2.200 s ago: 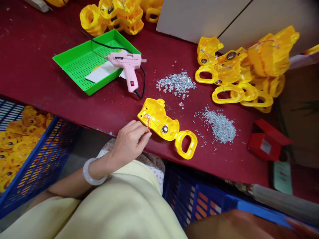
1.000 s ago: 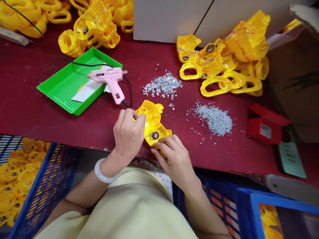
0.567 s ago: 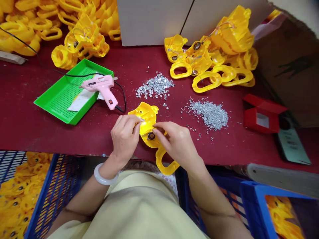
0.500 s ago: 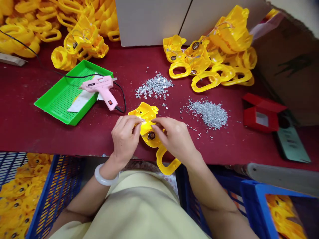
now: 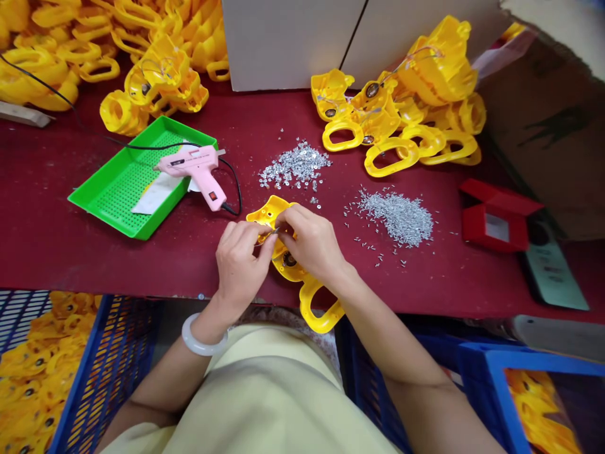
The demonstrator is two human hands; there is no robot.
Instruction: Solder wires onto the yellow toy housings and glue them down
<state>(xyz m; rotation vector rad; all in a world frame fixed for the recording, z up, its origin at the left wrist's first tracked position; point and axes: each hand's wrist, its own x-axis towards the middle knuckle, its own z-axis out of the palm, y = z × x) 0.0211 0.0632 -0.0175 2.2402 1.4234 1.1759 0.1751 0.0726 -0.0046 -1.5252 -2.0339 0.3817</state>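
The left hand, a pale bangle on its wrist, is clenching a thin silvery wire between thumb and fingertips, and the right hand is grasping the yellow moulded plastic part from above, its fingertips meeting the left hand's at the wire. The part is lying near the middle of the maroon tabletop's near edge, with its yellow oval loop handle reaching over that edge and a round metal disc showing just below the right hand.

Just beyond the part, a loose pile of silver sequins and a pile of tiny silver pieces are lying apart on the tabletop. A pink glue gun is resting on the rim of a green perforated plastic tray towards the left. Heaps of yellow plastic parts are sitting along the far edge, beside a white carton, and a red cardboard box is sitting towards the right edge. Below the near edge, a blue plastic crate is holding more yellow parts.
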